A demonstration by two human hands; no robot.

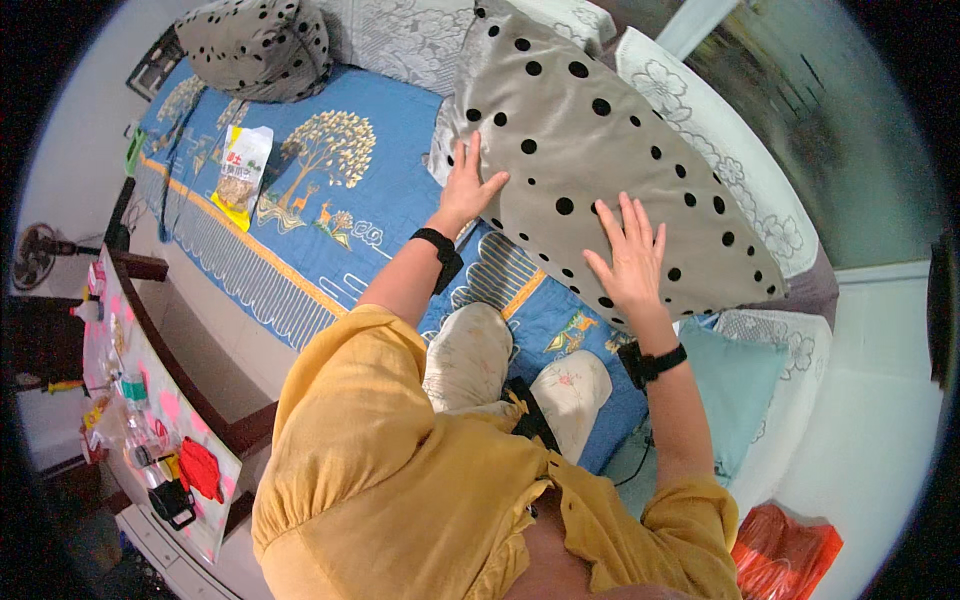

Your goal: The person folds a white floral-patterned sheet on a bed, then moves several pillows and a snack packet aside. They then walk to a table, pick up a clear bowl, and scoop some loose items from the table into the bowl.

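A large grey cushion (620, 165) with black dots leans against the lace-covered back of the sofa. My left hand (467, 187) rests on its left edge, fingers spread. Flat against its lower front lies my right hand (632, 250), with the fingers stretched out and apart. Neither hand grips anything. Both wrists wear a black band. Beneath the cushion is a blue sofa cover (400, 120) with tree and deer patterns, and my knees are on or against it.
Another dotted cushion (255, 50) sits at the far left. A yellow-and-white snack bag (242, 175) lies on the cover. To the right is a light-blue cushion (735, 385), with a red plastic bag (787, 552) below. A cluttered table (215, 525) stands at left.
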